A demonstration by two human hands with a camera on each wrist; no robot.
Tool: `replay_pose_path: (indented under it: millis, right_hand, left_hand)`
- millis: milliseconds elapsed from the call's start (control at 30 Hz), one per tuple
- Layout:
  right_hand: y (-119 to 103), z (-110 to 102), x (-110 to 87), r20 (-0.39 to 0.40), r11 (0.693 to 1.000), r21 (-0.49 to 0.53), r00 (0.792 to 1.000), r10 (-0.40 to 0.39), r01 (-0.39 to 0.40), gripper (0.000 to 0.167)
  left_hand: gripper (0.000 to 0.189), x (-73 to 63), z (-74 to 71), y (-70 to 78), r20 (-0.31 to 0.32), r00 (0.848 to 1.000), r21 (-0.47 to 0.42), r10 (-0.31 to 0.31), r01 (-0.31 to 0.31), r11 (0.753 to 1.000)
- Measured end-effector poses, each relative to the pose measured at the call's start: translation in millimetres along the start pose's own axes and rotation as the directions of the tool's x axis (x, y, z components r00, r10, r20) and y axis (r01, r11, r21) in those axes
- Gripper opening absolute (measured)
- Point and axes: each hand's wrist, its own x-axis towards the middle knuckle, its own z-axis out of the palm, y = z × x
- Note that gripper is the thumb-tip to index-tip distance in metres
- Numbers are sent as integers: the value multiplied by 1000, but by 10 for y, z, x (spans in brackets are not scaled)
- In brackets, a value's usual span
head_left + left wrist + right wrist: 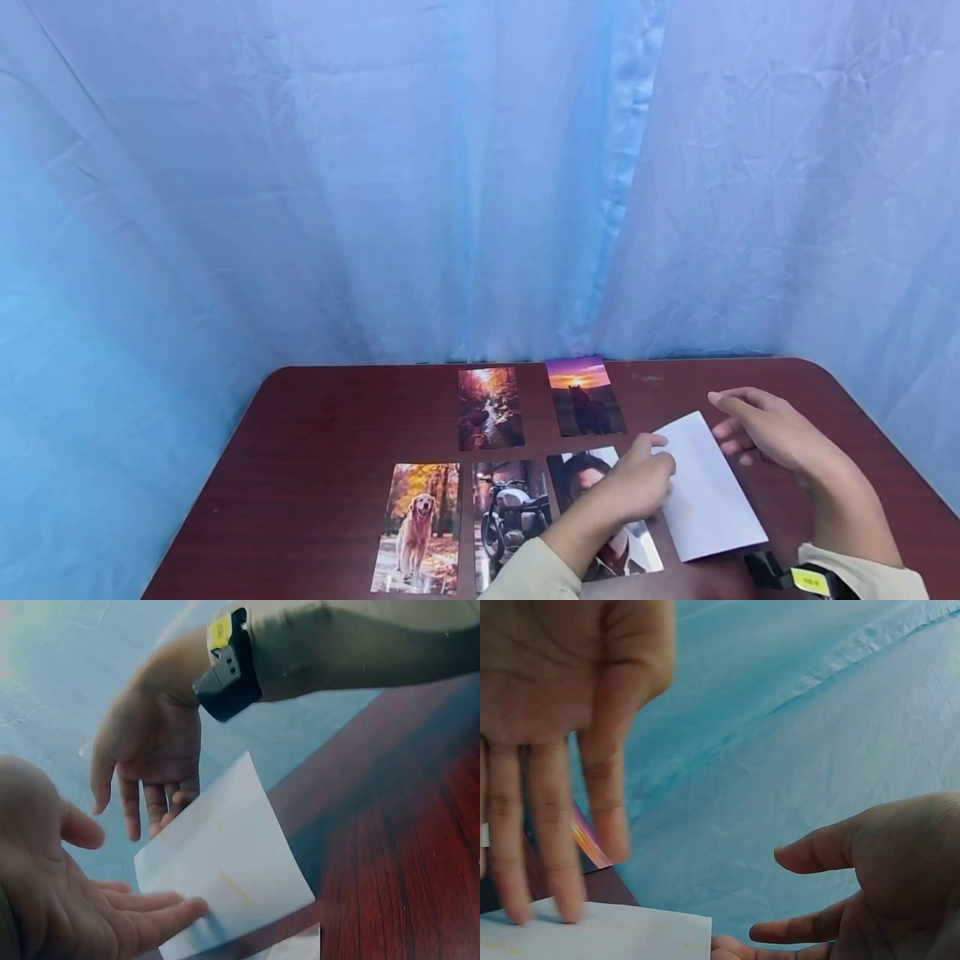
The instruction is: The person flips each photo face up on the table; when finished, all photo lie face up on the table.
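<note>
A white sheet about the size of the photo prints shows a plain face. Faint yellow marks run across it in the left wrist view. My left hand touches the sheet's left part with extended fingers. Just off the sheet's right edge is my right hand, thumb apart and fingers loosely bent. Its fingertips come close to the edge; whether they touch it I cannot tell. Under my left forearm lies a portrait print, partly covered.
Other prints lie on the dark red table: a dog, a motorcycle, an autumn stream and a horse at sunset. Blue curtain hangs behind the table. A black wrist device is on my right wrist.
</note>
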Motion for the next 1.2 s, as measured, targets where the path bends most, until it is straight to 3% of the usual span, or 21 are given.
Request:
replay_pose_path:
  millis: [100,333,667,967,1200]
  right_hand:
    - [-24,32,8,9,1000,11,1000,-14,14,80]
    - [-89,82,-10,45,997,63,998,-45,42,74]
    - [-237,162,-68,48,991,94,994,-98,94,74]
    - [-427,283,-142,50,979,7,978,-203,203,55]
    - [-320,508,-110,68,983,-3,981,-183,184,51]
  left_hand:
    - [40,-1,24,34,6,998,-72,57,-56,996]
    - [49,-19,13,65,22,988,-101,152,-149,984]
    - [57,-30,-100,142,21,978,-194,207,-199,961]
    - [56,-3,-121,151,-7,979,-397,203,-189,898]
    - [52,30,-93,18,-7,994,-420,106,-99,902]
